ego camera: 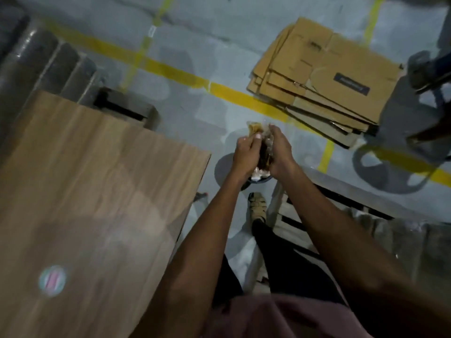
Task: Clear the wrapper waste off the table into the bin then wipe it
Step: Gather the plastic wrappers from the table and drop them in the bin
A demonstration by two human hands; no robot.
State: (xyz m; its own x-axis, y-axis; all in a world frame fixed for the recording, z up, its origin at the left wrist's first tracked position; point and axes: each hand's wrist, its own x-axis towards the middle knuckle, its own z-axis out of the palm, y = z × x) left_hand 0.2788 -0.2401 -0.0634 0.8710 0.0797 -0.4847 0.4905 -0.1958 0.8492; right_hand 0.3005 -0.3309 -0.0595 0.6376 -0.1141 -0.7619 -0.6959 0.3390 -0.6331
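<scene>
The wooden worktop (85, 186) lies at left. Beside its right edge, the dark bin (256, 180) stands on the floor. Directly above the bin, the left hand (245, 154) and right hand (280, 152) together grip crumpled wrappers (261, 140).

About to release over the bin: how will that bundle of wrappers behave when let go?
The wrappers, crumpled between the left hand and right hand, look thin, floppy and light, so may spring open. Clear film probably slips easily. Some could drift past the bin.
</scene>
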